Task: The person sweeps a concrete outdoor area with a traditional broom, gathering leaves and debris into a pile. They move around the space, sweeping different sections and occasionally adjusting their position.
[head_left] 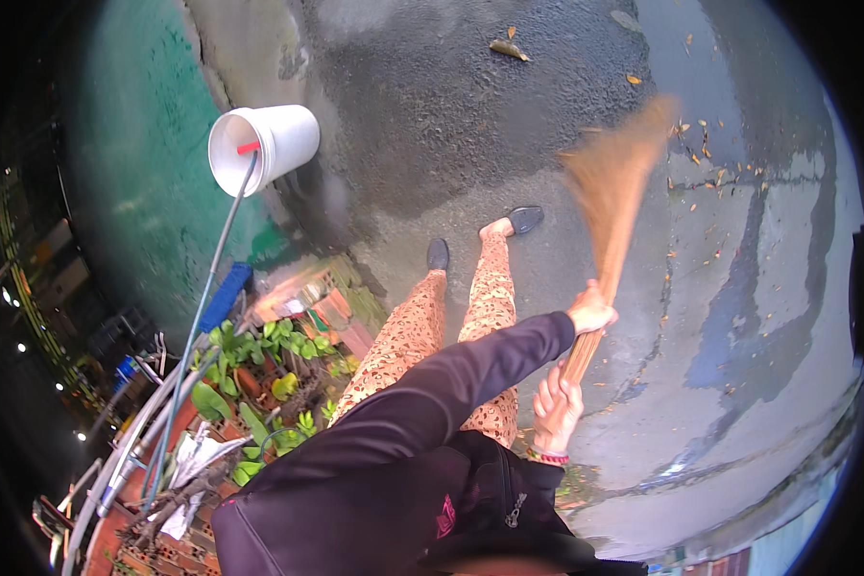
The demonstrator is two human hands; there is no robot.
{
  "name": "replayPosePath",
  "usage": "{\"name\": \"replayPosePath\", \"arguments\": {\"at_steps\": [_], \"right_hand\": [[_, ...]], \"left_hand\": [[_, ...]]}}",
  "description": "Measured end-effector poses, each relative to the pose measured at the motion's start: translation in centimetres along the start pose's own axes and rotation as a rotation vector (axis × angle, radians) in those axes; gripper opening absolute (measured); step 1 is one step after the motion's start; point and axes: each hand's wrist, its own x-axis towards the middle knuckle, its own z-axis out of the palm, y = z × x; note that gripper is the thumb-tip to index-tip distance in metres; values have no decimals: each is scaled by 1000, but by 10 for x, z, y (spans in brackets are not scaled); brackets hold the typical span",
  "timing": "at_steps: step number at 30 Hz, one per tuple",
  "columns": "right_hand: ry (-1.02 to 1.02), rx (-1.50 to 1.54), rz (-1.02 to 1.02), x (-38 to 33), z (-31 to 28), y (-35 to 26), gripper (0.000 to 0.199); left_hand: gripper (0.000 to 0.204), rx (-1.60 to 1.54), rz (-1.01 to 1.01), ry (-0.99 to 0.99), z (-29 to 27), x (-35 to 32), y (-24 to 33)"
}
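Both of my hands are closed around the handle of a straw broom. My left hand grips higher up, close to where the bristles begin, with my dark-sleeved arm stretched across my body. Lower down, my right hand wraps the butt of the handle; a red beaded bracelet circles that wrist. Ahead of me on the right, the fanned bristles are smeared by motion over the wet pavement. Whether their tips touch the ground I cannot tell.
Fallen leaves lie scattered at the right. Left of my feet is a white bucket, with a thin grey-blue pole or hose reaching into it. Green plants, bricks and a blue object edge the near left.
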Motion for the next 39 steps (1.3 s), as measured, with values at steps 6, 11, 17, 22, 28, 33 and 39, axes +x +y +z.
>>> {"name": "replayPosePath", "arguments": {"at_steps": [6, 11, 17, 22, 28, 33, 39], "right_hand": [[95, -232, -338, 18, 75, 64, 16], [-264, -461, 287, -17, 67, 91, 13], [-362, -526, 872, 61, 105, 173, 10], [-168, -212, 742, 88, 88, 115, 18], [-58, -274, 10, 77, 92, 37, 24], [-201, -853, -561, 71, 142, 122, 31], [-467, -621, 355, 66, 147, 168, 33]], "left_hand": [[59, 26, 198, -364, -61, -63, 92], [60, -113, 272, 353, -163, -128, 4], [13, -451, 0, 673, -330, -146, -113], [16, -451, 89, 626, -281, -55, -94], [58, 22, 154, 195, -134, 30, 59], [35, -203, 394, -329, -216, -42, 82], [54, -283, 345, 493, -317, -128, 14]]}}
